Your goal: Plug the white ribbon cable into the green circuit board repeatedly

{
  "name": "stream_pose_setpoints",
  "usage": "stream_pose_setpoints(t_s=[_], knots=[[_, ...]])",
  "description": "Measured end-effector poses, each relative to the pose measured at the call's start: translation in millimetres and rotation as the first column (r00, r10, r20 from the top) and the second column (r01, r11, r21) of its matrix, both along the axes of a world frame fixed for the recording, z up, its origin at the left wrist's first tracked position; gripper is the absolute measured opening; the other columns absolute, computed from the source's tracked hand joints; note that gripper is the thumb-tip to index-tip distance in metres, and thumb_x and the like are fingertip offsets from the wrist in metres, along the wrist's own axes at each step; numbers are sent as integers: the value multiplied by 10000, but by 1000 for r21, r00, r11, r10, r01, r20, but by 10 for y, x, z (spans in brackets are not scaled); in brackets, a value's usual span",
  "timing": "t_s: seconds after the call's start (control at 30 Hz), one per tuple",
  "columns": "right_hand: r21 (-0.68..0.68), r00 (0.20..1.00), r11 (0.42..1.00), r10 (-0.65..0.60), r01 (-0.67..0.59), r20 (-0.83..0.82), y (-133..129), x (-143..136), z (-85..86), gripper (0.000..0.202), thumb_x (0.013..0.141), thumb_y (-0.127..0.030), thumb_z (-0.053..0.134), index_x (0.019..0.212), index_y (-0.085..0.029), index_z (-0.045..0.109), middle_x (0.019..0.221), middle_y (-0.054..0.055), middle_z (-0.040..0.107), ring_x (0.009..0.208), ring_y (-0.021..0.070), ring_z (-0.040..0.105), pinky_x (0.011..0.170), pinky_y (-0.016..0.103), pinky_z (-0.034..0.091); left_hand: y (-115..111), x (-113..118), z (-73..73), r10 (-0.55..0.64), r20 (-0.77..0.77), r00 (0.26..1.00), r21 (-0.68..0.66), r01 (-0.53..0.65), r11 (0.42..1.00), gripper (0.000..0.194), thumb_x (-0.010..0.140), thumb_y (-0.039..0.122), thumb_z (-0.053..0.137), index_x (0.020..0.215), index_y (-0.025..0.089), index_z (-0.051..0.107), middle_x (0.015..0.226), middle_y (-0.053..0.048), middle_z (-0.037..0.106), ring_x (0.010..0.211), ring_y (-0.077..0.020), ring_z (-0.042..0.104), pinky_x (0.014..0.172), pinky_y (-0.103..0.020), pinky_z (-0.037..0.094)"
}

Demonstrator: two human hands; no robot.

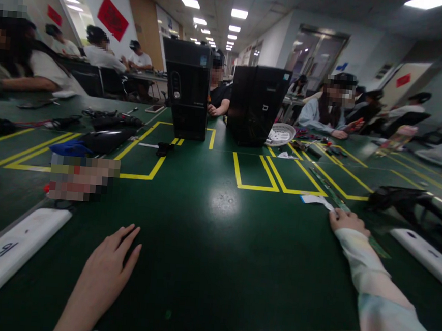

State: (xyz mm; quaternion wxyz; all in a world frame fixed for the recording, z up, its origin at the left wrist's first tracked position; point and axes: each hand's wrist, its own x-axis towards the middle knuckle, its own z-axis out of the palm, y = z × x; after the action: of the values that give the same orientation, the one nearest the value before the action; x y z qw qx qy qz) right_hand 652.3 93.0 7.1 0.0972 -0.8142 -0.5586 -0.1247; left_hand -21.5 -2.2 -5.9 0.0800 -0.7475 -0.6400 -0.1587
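My left hand lies palm down on the green tabletop, fingers stretched out and thumb apart, holding nothing. Over on the right, my right hand has its fingers closed at the near end of a white flat ribbon cable with a blue tip. The cable's far end points left along the table. Beneath that hand runs a long narrow green strip, partly covered by the hand and sleeve. My right fingertips are too small to show the exact grip.
Two black computer towers stand upright at the back. White elongated cases flank me. Yellow tape marks boxes. A white basket, cables and a blue-black bundle lie around. People sit across and beside the table.
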Motion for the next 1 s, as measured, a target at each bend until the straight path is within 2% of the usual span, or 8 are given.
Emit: stream_pose_setpoints(t_s=[0.13, 0.27, 0.4, 0.53, 0.63, 0.7, 0.8, 1.0], knots=[[-82, 981, 982, -175, 168, -86, 2, -95, 49, 683, 918, -560, 242, 1190, -95, 661, 1164, 350, 544, 998, 427, 542, 666, 559, 395, 8, 14, 6, 6, 0, 1000, 0, -6, 1000, 583, 926, 478, 330, 1297, 97, 567, 1341, -192, 560, 1222, -338, 541, 1011, -518, 452], [-96, 976, 979, -190, 180, -102, -17, -160, 63, 635, 929, -496, 279, 1218, -57, 635, 1256, 347, 518, 1156, 467, 471, 783, 593, 397, 17, 19, 3, -6, 4, 1000, 11, 6, 1000, 591, 925, 487, 331, 1291, 91, 571, 1339, -190, 561, 1225, -337, 538, 1020, -506, 447], [-65, 994, 995, -80, 76, -68, 3, -229, 35, 551, 918, -429, 349, 1177, -42, 644, 1370, 287, 478, 1282, 453, 372, 953, 609, 347, 10, 16, 3, 6, 3, 1000, 5, -6, 1000, 589, 927, 488, 319, 1299, 103, 565, 1338, -182, 561, 1224, -335, 539, 1027, -502, 441], [-29, 995, 996, 79, -80, -54, 130, -456, -33, 470, 892, -341, 409, 1153, -19, 630, 1275, 262, 571, 1201, 360, 506, 1001, 511, 402, 8, 15, -7, -1, -4, 1000, 9, 1, 1000, 587, 925, 493, 323, 1292, 104, 567, 1331, -188, 563, 1213, -333, 549, 1024, -501, 443], [1, 975, 977, 215, -215, -50, 247, -757, -96, 477, 890, -350, 414, 1172, -25, 621, 1266, 242, 583, 1196, 331, 526, 1026, 472, 411, 10, 20, -20, -7, -3, 1000, 26, 7, 1000, 575, 923, 492, 327, 1292, 118, 562, 1336, -183, 560, 1219, -331, 545, 1027, -501, 440], [20, 945, 946, 324, -324, -45, 314, -1008, -127, 481, 900, -373, 407, 1185, -50, 620, 1267, 223, 587, 1202, 327, 523, 1033, 480, 412, 10, 25, -21, -10, 2, 1000, 36, 10, 999, 564, 923, 491, 331, 1296, 132, 556, 1336, -176, 562, 1224, -327, 543, 1031, -500, 436], [43, 867, 867, 498, -496, -37, 396, -1442, -137, 463, 916, -397, 403, 1204, -106, 617, 1266, 185, 597, 1191, 320, 531, 1020, 502, 427, 9, 31, -6, -11, 5, 1000, 40, 11, 999, 561, 924, 491, 338, 1301, 134, 553, 1333, -177, 563, 1218, -326, 547, 1022, -498, 443], [51, 641, 642, 767, -765, -38, 416, -2425, -27, 438, 954, -367, 383, 1240, -110, 594, 1272, 177, 587, 1178, 298, 528, 1009, 501, 439, -1, 50, 36, 1, -5, 1000, 28, -1, 1000, 556, 926, 474, 344, 1297, 121, 562, 1324, -183, 573, 1212, -325, 552, 1015, -498, 448]])
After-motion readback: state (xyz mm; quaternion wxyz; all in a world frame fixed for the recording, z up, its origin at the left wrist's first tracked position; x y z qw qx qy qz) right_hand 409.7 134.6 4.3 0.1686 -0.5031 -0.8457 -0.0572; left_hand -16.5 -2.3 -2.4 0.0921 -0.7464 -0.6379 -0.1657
